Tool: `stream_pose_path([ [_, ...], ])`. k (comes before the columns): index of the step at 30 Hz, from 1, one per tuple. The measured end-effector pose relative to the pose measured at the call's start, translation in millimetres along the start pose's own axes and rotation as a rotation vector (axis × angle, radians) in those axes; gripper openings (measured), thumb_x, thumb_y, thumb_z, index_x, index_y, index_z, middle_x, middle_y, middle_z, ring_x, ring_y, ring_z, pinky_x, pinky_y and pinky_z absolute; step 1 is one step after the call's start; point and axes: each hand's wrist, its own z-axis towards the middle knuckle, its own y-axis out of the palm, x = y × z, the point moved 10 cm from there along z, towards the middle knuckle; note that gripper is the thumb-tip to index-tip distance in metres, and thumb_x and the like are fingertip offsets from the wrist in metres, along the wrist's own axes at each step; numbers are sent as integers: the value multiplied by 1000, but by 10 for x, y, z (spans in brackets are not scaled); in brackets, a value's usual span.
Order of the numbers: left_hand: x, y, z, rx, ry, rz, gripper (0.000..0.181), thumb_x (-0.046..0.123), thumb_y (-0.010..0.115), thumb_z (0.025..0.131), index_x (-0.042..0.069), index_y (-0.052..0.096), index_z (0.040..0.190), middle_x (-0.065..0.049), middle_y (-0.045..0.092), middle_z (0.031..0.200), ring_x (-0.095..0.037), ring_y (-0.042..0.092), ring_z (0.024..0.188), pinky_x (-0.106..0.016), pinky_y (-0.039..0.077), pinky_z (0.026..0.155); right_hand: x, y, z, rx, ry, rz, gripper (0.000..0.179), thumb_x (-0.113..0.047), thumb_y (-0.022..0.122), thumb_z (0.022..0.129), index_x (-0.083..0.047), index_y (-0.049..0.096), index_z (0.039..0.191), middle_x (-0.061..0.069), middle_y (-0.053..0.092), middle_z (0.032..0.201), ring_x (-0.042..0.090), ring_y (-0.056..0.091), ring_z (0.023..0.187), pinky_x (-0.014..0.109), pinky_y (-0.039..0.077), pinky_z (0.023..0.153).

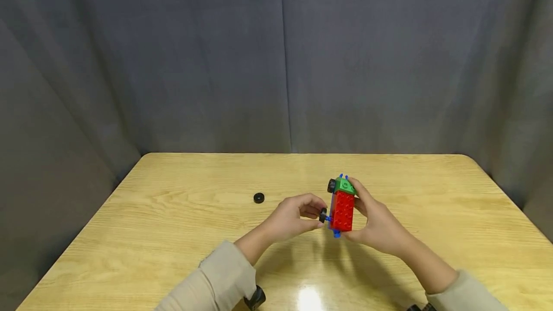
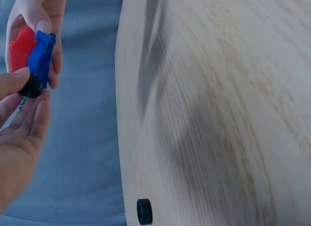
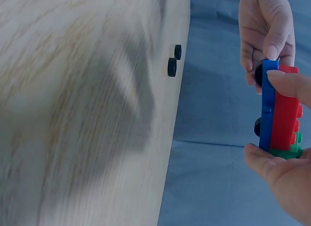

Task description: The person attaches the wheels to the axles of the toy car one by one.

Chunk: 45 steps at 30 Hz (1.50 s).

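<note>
- Gray curtain (image 1: 207, 61) behind a wood-grain table (image 1: 173, 224); a loose black wheel (image 1: 258, 198) lies on the tabletop, left of both hands. Right wrist view shows two loose wheels there.
- Toy car (image 1: 343, 217), held above the table: long axis runs mainly near to far, green brick (image 1: 344, 185) at the far end, studs of the red brick (image 1: 342, 203) facing the head camera, blue chassis (image 3: 267, 107) beneath.
- Key relation: the near-end axle stub (image 1: 328, 218) points left from the chassis toward the left hand (image 1: 295, 217), the nearer hand; the held wheel (image 1: 322, 215) sits at the stub's outer end. How deeply it is seated cannot be told.
- Left grip: nearly closed, thumb and fingertips pinching the held wheel at its rim.
- Right grip: the right hand (image 1: 380, 227) spans the car lengthwise from the right, thumb at the near end, fingers at the green end, holding it firmly.
- Far-end mounted wheel (image 1: 331, 185): on the car's left flank, free of either hand.
</note>
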Motion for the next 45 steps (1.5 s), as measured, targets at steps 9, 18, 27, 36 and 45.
stream_pose_path([
  [9,-21,43,-28,-11,-22,-17,28,7,65,77,6,56,103,2,56,97,-9,55,86,-18,43,75,44,26,-24,-5,21,3,98,0,75,63,-15,12,137,17,33,130,33,41,113,48,31,90],
  [18,-13,33,-40,20,-14,-35,26,8,65,77,6,58,102,2,58,94,-6,55,82,-19,44,72,25,17,-21,0,5,-12,98,0,75,62,-11,13,137,17,34,129,33,43,111,47,33,89],
  [27,6,15,-49,52,7,-33,26,11,64,76,7,59,101,1,60,94,-7,56,81,-18,45,70,-16,1,-25,18,-50,-14,95,2,76,59,-9,19,134,15,38,127,27,48,106,41,38,86],
  [36,30,17,-68,62,-10,-65,26,8,61,78,4,58,103,-1,59,94,-9,56,83,-19,44,72,19,-6,-15,32,1,-15,96,3,75,57,-7,18,134,17,39,125,31,47,107,41,37,87],
  [45,75,-8,-87,58,-1,-130,23,3,63,76,2,60,99,-3,60,94,-9,57,82,-20,46,70,-10,-34,-20,56,-18,-42,95,-2,78,55,-8,23,132,13,42,121,29,49,104,36,40,85],
])
